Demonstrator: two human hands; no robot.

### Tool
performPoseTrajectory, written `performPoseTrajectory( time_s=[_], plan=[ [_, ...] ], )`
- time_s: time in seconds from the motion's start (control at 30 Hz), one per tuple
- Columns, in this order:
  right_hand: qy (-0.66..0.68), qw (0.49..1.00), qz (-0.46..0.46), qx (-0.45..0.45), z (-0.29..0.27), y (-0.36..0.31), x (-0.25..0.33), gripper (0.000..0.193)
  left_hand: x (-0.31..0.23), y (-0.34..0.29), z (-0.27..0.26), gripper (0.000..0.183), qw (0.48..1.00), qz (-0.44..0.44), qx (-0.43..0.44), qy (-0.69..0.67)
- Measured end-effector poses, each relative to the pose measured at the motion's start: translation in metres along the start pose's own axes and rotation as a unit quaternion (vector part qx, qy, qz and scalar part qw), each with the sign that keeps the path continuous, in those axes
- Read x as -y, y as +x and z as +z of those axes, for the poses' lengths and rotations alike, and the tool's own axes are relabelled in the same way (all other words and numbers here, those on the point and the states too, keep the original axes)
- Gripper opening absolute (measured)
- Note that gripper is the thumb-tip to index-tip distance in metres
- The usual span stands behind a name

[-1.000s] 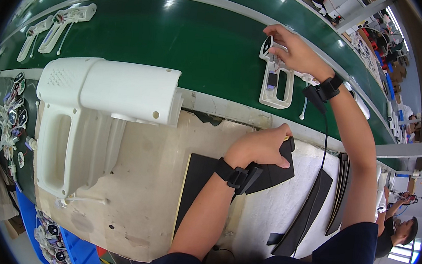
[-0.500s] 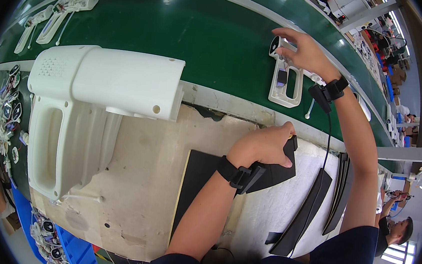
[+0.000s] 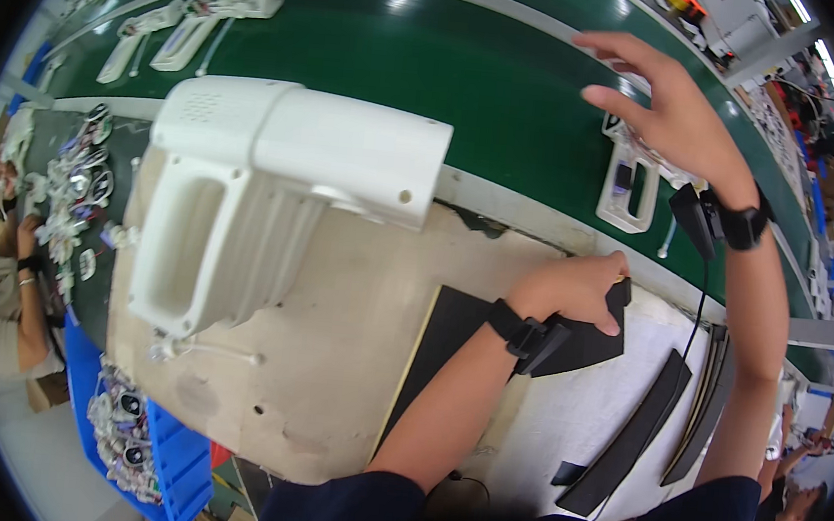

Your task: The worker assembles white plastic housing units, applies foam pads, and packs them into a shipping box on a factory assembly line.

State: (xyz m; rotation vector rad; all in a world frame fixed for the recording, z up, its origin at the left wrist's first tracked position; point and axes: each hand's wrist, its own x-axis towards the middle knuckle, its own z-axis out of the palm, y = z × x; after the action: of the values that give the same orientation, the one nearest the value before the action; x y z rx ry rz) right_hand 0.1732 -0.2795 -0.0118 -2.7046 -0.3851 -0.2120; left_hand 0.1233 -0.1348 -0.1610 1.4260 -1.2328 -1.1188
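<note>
My left hand (image 3: 578,292) is closed on the end of a black foam sheet (image 3: 580,350), with thumb and fingers at its upper right corner. The sheet lies on the worktop; my wrist and forearm hide part of it. My right hand (image 3: 668,109) hovers over the green conveyor belt, thumb and fingers spread, with nothing between them. Below it lies a white plastic handle housing (image 3: 628,198) with small wired parts inside; my palm covers its upper end. Both wrists wear black straps with small modules.
A white box-like plastic housing stack (image 3: 347,150) stands left on the worktop (image 3: 330,352). Curved black foam strips (image 3: 625,433) lie at right. More handle housings (image 3: 199,33) rest on the belt (image 3: 433,73). A blue bin (image 3: 183,463) holds wired parts; a co-worker's arm (image 3: 29,296) is far left.
The whole view has swung, so fixed things sit further right. My right hand has come up off the white handle housing and its fingers have spread. My left hand keeps its grip on the foam.
</note>
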Motion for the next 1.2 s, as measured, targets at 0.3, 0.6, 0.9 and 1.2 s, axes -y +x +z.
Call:
performPoseTrajectory(
  time_s=[0.3,0.6,0.9,1.2],
  plan=[
    [-0.027,0.980,-0.182,-0.072,0.087,0.071,0.171,0.047,0.013,-0.003,0.005,0.063,0.986,0.128,-0.100,0.050],
    [0.109,0.975,-0.139,-0.135,-0.025,0.005,0.063,0.061,-0.011,0.001,-0.004,0.074,0.998,-0.010,0.001,0.063],
    [-0.073,0.982,0.173,0.020,-0.060,-0.162,-0.147,0.073,-0.014,0.000,-0.005,0.074,0.998,-0.043,0.038,0.017],
    [-0.042,0.989,0.141,0.031,-0.037,-0.171,-0.155,0.070,-0.017,-0.001,-0.006,0.072,0.998,-0.046,0.026,0.021]
  ],
)
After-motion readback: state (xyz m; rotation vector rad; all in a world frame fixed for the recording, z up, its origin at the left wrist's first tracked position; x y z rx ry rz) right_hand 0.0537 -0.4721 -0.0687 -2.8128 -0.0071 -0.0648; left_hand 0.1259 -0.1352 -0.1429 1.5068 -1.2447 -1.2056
